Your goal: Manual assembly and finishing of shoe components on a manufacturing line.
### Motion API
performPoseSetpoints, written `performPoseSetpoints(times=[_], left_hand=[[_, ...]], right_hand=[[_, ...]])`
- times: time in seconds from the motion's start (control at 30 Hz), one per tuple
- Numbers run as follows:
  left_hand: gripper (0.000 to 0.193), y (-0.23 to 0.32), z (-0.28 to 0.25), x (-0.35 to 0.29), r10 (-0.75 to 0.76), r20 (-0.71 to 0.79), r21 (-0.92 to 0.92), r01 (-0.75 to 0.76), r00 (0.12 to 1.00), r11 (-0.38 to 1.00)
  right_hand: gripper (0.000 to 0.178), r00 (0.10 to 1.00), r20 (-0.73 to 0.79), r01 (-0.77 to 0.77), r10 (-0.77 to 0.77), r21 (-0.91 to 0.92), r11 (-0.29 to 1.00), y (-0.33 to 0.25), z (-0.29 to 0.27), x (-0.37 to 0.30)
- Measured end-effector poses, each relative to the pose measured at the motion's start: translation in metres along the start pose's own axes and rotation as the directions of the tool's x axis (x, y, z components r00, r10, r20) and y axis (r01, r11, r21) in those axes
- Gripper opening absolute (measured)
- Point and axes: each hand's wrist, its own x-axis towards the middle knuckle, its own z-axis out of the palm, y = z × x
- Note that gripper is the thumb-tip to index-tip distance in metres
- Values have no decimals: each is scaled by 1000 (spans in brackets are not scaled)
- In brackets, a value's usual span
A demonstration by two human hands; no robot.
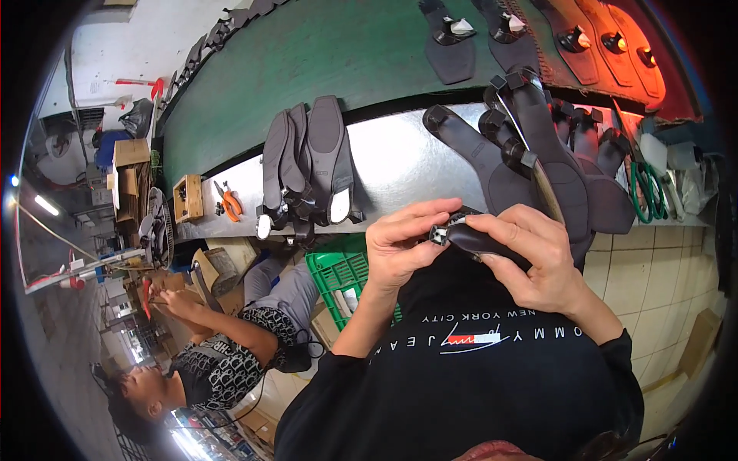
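Note:
Between my two hands, in front of my chest, is a black shoe sole with a heel point(492, 243), its heel end toward the left. My left hand point(396, 244) pinches the heel end between thumb and fingers, where a pale, patterned end face shows. My right hand point(542, 257) grips the sole from the right, thumb below and fingers on top. Part of the sole is hidden behind the right fingers. Just beyond my hands, on the metal bench edge, lie more dark heeled soles point(492, 165), piled at the right.
Another stack of dark soles point(324, 138) lies left on the bench point(392, 173), near orange pliers point(231, 206) and a wooden box point(187, 198). Green-handled scissors point(648, 192) lie right. Soles point(450, 58) rest on the green belt point(346, 61). Below are a green crate point(338, 280) and, left, a co-worker point(238, 349).

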Motion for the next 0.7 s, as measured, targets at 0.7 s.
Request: performPoseSetpoints(times=[0.7], left_hand=[[45,-2,10,-2,91,125,304,-125,988,944]], right_hand=[[44,995,96,34,-18,-166,986,1,2,-5]])
